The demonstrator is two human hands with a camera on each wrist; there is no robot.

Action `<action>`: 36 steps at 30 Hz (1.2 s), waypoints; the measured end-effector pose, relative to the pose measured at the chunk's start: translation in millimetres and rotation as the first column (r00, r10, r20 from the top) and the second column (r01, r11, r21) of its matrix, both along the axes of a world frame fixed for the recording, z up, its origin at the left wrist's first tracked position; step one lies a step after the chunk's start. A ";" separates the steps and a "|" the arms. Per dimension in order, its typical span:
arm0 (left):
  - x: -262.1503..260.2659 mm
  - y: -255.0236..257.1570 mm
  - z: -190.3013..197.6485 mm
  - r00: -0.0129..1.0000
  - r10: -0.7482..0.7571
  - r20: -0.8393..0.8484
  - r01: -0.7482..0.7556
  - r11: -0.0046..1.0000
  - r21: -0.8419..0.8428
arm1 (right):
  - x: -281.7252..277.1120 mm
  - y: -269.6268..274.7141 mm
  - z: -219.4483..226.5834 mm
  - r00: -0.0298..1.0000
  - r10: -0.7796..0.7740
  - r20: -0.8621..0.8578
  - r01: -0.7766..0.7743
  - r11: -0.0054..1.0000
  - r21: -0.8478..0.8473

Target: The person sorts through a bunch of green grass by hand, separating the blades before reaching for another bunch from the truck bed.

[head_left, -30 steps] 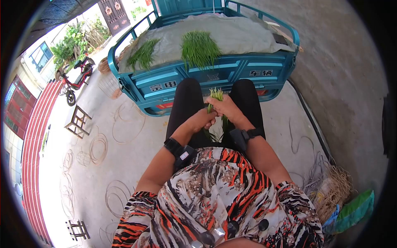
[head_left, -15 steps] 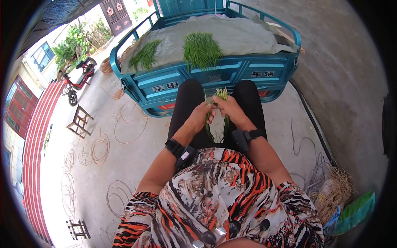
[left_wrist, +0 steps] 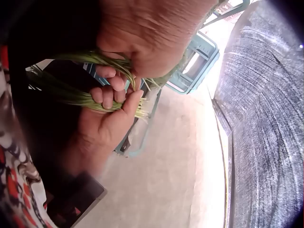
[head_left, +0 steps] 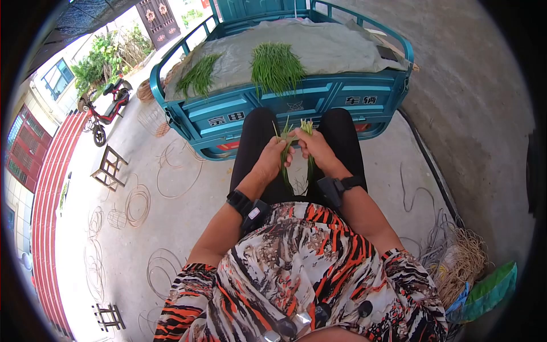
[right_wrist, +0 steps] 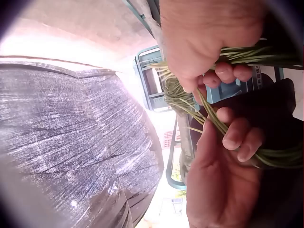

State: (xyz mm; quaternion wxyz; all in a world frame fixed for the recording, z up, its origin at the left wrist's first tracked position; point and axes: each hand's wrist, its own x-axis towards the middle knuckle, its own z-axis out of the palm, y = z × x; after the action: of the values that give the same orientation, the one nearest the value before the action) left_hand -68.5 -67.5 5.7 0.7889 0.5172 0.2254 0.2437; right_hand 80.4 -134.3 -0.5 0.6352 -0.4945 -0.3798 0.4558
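I sit with both hands over my lap, against black trousers. My right hand (head_left: 315, 149) grips a small bunch of green stalks (head_left: 307, 127), cut ends up. My left hand (head_left: 272, 161) pinches a few stalks (head_left: 283, 153) drawn a little apart from that bunch, leaves hanging down between my knees. In the left wrist view, the left hand (left_wrist: 142, 42) curls over stalks (left_wrist: 71, 95) and the right hand (left_wrist: 107, 121) holds them below. In the right wrist view, the right hand (right_wrist: 209, 42) grips stalks (right_wrist: 270, 156) that run through the left hand's fingers (right_wrist: 237, 137).
A blue cart (head_left: 296, 102) stands just beyond my knees, with two piles of greens (head_left: 276, 67) on a grey cloth. Wire hoops (head_left: 137, 205) and wooden stools (head_left: 107, 167) lie on the concrete to the left. Straw ties (head_left: 461, 262) and a green bag (head_left: 490, 290) lie at the right.
The left hand has risen from below the bunch and drawn a few stalks off to the left. The right hand has kept its hold and shifted slightly.
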 end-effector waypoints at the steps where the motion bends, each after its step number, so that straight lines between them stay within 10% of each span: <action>1: -0.3 0.0 0.2 1.000 -0.002 0.002 0.002 1.000 -0.001 | 1.6 2.0 -1.0 1.000 -0.027 -0.014 0.027 0.999 0.020; 20: 0.7 -0.2 -2.0 1.000 -0.015 -0.019 0.016 0.998 0.053 | -0.4 8.1 -10.0 0.993 0.029 0.114 -0.029 1.000 -0.008; 29: -0.8 -1.0 0.2 0.995 -0.068 -0.073 0.071 0.997 0.035 | 2.0 2.9 1.4 0.986 -0.081 -0.146 0.085 0.996 0.022; 36: -2.1 0.1 -2.2 0.991 -0.118 -0.061 0.121 0.992 0.046 | -6.0 4.6 -3.3 0.995 -0.012 0.098 0.012 1.000 0.001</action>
State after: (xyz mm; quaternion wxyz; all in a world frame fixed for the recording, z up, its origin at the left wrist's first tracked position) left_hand -70.6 -67.4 3.5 0.7821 0.5560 0.2108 0.1861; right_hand 74.3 -129.7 -3.8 0.6186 -0.5184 -0.4078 0.4269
